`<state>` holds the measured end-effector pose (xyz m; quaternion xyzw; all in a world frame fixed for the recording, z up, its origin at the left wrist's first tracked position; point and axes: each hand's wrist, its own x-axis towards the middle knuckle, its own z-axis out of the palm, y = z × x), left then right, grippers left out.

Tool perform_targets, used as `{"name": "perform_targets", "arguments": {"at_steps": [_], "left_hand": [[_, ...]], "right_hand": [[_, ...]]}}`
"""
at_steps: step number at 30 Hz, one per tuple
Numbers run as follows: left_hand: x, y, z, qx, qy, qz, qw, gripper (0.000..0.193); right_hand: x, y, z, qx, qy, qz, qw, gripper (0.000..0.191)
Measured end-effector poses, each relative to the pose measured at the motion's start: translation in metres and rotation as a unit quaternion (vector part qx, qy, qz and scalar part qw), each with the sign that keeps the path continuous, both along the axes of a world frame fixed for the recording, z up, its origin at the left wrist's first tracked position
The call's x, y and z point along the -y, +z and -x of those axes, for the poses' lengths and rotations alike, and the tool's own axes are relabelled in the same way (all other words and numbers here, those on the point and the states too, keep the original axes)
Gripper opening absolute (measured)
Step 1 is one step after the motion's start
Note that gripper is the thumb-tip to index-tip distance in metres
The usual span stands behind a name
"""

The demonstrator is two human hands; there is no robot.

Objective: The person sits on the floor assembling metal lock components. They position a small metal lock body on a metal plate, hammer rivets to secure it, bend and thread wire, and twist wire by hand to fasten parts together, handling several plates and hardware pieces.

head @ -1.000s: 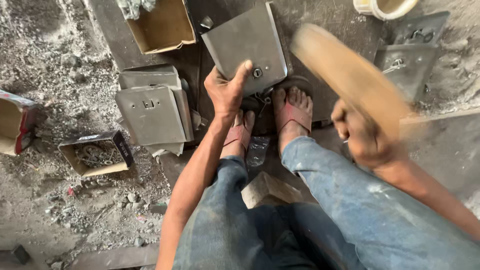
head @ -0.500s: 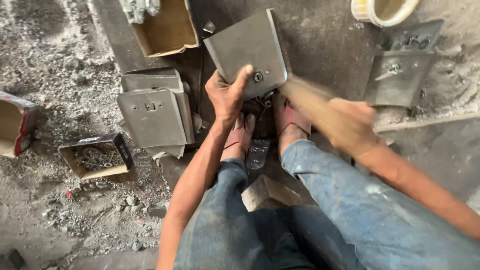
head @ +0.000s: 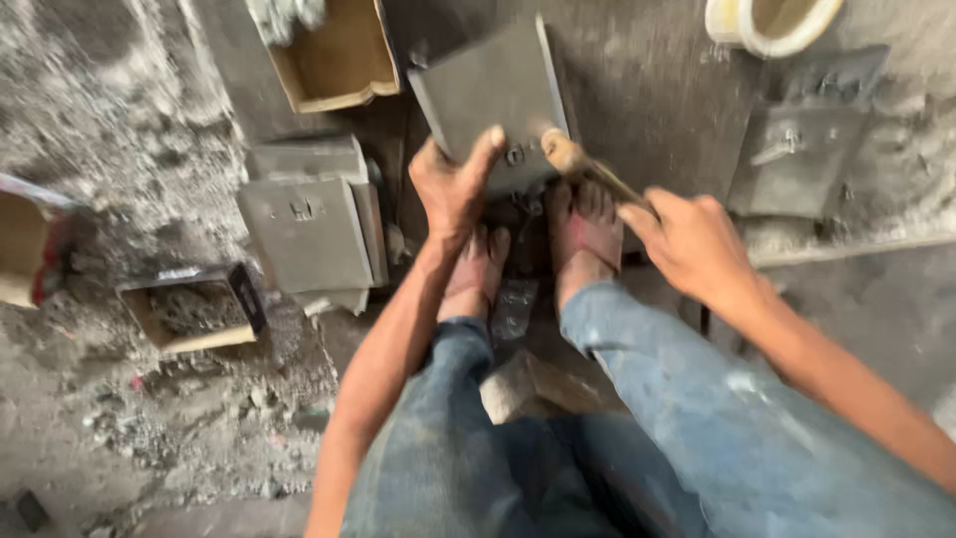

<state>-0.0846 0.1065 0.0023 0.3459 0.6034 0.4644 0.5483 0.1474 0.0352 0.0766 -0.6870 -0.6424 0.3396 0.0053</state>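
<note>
My left hand (head: 454, 184) grips the lower edge of a grey metal plate (head: 493, 95) that stands tilted on the floor in front of my bare feet, thumb lying over its face. A small fitting (head: 516, 154) sits near the plate's bottom edge. My right hand (head: 692, 239) holds a hammer by its wooden handle, and the hammer head (head: 560, 151) is down at the plate's lower right, touching or almost touching it beside the fitting. The picture is blurred by motion.
A stack of similar grey plates (head: 309, 224) lies to the left. Open cardboard boxes sit at top left (head: 339, 60), left (head: 199, 314) and far left edge (head: 25, 249). Another plate (head: 802, 154) lies at right, a white roll (head: 772, 20) at top right. Rubble covers the floor at lower left.
My right hand has swung the hammer down from raised at the right to the plate's lower edge. My left hand has kept its grip on the plate.
</note>
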Motion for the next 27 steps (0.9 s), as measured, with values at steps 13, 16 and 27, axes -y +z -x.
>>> {"name": "perform_targets", "arguments": {"at_steps": [13, 16, 27], "left_hand": [[0.002, 0.001, -0.001, 0.021, 0.008, 0.008, 1.000, 0.033], [0.000, 0.002, -0.002, -0.005, 0.002, 0.017, 1.000, 0.033], [-0.007, 0.010, 0.001, 0.033, 0.002, 0.034, 0.999, 0.035]], "right_hand": [[0.020, -0.016, -0.001, -0.017, -0.040, -0.042, 0.998, 0.026], [0.023, -0.017, -0.004, -0.015, -0.037, -0.046, 0.998, 0.027], [0.014, -0.006, 0.009, -0.012, -0.033, -0.013, 0.999, 0.032]]}}
